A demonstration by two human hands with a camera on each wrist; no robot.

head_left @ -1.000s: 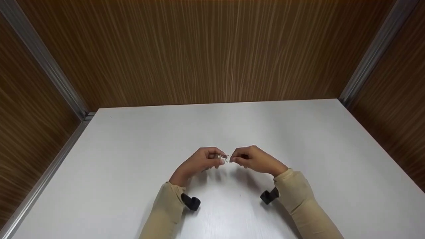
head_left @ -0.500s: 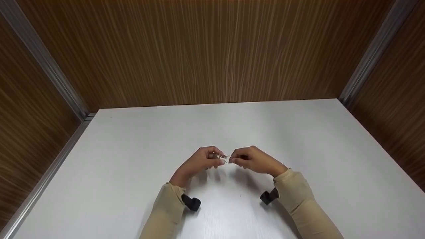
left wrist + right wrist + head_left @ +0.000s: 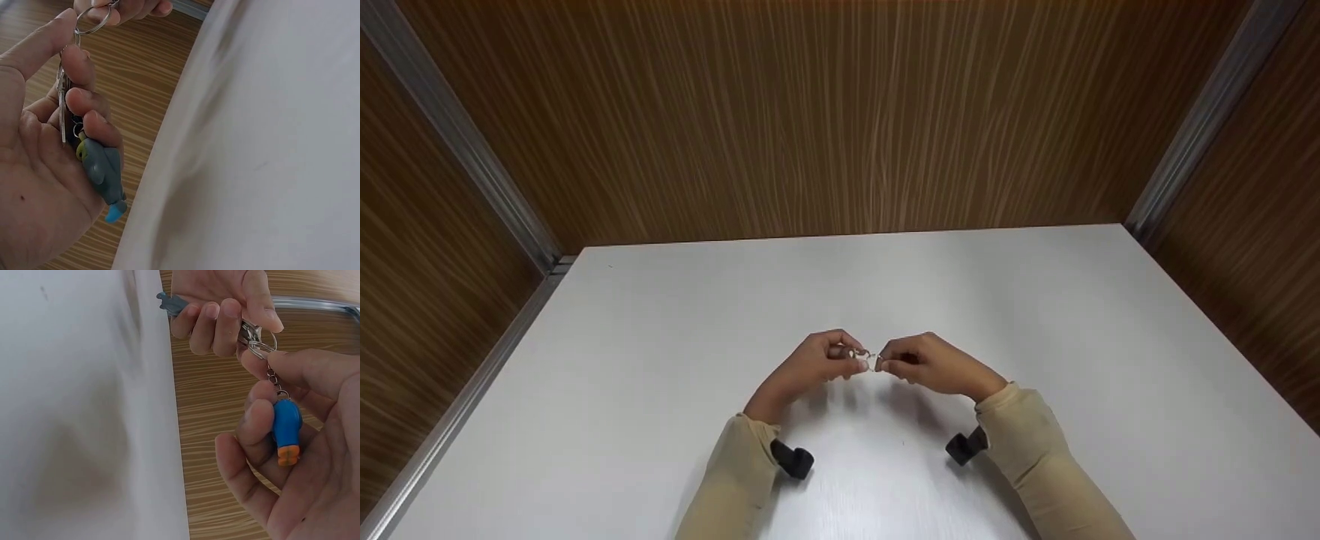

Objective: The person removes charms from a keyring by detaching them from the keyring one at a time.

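Note:
My two hands meet just above the white table, fingertip to fingertip. My left hand curls its fingers round a grey figure charm with a blue tip and a flat metal key. Its thumb and forefinger pinch a small metal split ring. My right hand cradles a blue charm with orange feet, which hangs on a short chain from a ring. Its thumb tip presses at that ring.
Wood-grain walls stand behind the table and on both sides, with metal corner strips. A black camera is strapped under each beige sleeve, left and right. Nothing else lies on the table.
Both hands have stayed together on the rings, edging slightly closer and a touch toward me.

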